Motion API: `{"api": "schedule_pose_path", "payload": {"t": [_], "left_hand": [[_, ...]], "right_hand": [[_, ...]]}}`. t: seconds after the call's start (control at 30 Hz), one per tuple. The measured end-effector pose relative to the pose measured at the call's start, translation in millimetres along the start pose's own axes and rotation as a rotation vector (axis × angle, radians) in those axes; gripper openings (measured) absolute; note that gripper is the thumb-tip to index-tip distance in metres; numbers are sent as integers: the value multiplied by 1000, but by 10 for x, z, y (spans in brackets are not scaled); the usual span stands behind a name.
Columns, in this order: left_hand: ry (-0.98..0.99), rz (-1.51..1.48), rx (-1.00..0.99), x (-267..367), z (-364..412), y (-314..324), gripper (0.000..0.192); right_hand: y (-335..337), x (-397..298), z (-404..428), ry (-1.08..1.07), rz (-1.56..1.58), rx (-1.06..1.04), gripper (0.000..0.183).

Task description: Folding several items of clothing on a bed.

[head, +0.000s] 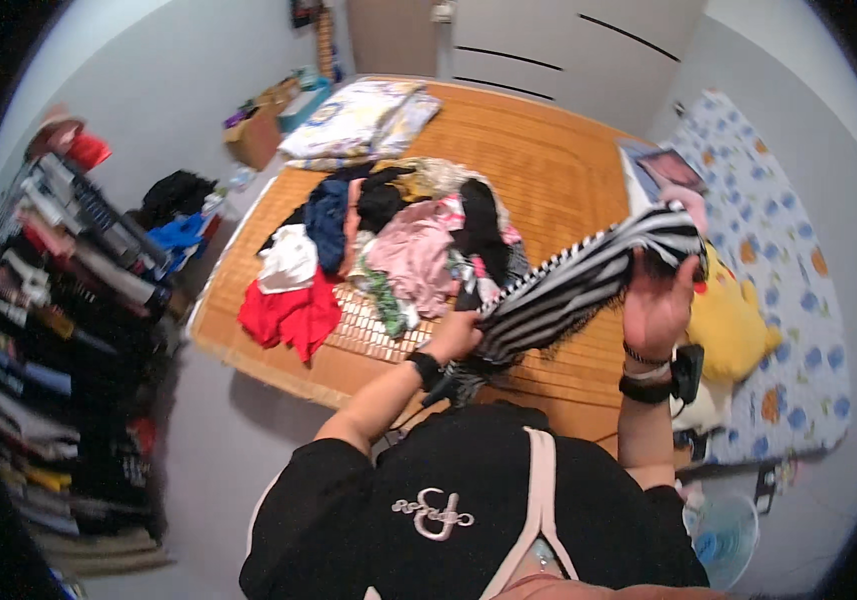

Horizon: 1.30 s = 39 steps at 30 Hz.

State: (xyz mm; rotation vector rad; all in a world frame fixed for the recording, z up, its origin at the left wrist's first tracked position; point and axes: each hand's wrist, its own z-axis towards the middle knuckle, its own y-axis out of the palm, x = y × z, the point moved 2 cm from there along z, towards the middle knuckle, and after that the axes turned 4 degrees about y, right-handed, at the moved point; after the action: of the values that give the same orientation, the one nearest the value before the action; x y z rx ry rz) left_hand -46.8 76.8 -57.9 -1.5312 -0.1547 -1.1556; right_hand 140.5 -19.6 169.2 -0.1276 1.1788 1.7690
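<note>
A black-and-white striped garment (563, 292) stretches at a slant between my hands, above the near right part of the bed. My left hand (458, 335) is closed around its lower left end, where dark lacy fabric hangs down. At the upper right end is my right hand (657, 304), palm towards me, with the cloth over its fingers; the fingertips are hidden. Beyond my left hand lies a heap of clothes. It includes a pink garment (417, 255), a red garment (290, 315), a white cloth (288, 259), a navy garment (327, 223) and a black garment (479, 225).
A bamboo mat (518, 150) covers the bed. Folded patterned bedding (357, 116) lies at its far left. A yellow plush toy (732, 322) sits at right against a floral padded panel (796, 277). Crowded hanging clothes (91, 390) line the left; a clear bin (725, 536) stands lower right.
</note>
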Motion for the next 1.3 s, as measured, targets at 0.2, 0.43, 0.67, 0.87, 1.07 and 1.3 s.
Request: {"api": "schedule_pose_path", "payload": {"t": [0.2,0.43,0.67,0.87,1.07,1.3], "left_hand": [[202,-34,323,36,418,-537,21],[270,-111,597,268,796,-968,18],[344,-77,478,493,671,-663,14],[755,228,132,896,425,-1145,47],[1230,599,-143,1450,-97,-1420,56],[1304,133,-49,2051,-261,-1841,42]], "right_hand": [[-335,-457,242,-154,-129,244,23],[-488,-517,125,-77,-379,254,26],[-702,-598,70,-164,-510,389,29],[-1147,-1144,-133,67,-453,605,30],[-998,-1797,-714,210,-226,596,30],[-607,-2483,-1070,-27,-327,677,29]]}}
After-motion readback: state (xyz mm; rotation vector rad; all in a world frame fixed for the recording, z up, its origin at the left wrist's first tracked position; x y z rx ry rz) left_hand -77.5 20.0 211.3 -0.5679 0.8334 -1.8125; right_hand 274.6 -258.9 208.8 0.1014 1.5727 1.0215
